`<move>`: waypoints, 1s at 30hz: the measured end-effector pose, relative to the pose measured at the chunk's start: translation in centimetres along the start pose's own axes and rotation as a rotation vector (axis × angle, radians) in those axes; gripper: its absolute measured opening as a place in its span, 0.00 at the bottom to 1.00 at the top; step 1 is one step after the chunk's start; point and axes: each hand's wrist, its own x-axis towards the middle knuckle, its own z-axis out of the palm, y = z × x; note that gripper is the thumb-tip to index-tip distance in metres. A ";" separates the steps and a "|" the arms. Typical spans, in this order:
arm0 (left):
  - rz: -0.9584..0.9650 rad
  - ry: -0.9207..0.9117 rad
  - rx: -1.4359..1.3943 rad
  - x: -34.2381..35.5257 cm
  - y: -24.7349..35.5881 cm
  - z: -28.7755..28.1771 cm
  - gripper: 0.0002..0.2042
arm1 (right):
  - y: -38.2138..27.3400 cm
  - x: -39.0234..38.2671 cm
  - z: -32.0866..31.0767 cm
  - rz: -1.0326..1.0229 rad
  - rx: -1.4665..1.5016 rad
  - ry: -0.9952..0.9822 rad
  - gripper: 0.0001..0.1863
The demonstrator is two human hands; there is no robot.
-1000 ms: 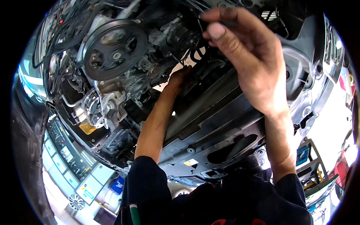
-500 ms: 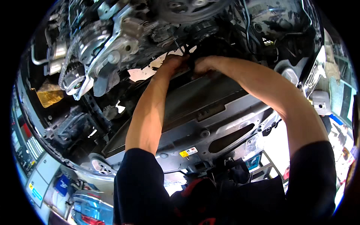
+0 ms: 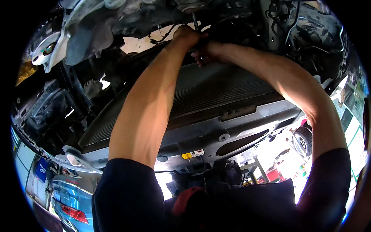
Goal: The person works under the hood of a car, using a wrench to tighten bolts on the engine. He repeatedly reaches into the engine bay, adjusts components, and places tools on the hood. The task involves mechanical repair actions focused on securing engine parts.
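My left hand reaches up beneath the engine underside, its fingers curled at the foot of a thin metal rod; what they grip is hidden. Just right of it and lower, my right hand has its fingers bent inward in shadow, around something small that I cannot make out. Both hands are above a wide finned radiator, with a metal crossmember bearing a yellow and white label below it.
Metal brackets and hoses surround the opening. Behind, at the lower left, stands a blue car; at the right are a wheel, a metal cart and red objects.
My right hand has come down from high at the right to beside my left hand. The view has shifted, showing more radiator and less of the pulley, and both hands now appear higher in the picture.
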 end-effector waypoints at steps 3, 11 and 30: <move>-0.014 -0.185 -0.403 -0.4 -0.5 -0.4 0.28 | 0.2 0.7 -0.1 -0.006 0.045 -0.003 0.07; 0.036 0.194 -0.088 -4.4 2.3 -0.3 0.26 | 0.3 0.5 -0.5 -0.040 0.103 0.036 0.06; 0.390 0.024 0.231 0.8 -0.7 0.5 0.17 | 0.7 1.3 -1.2 -0.087 0.100 0.033 0.11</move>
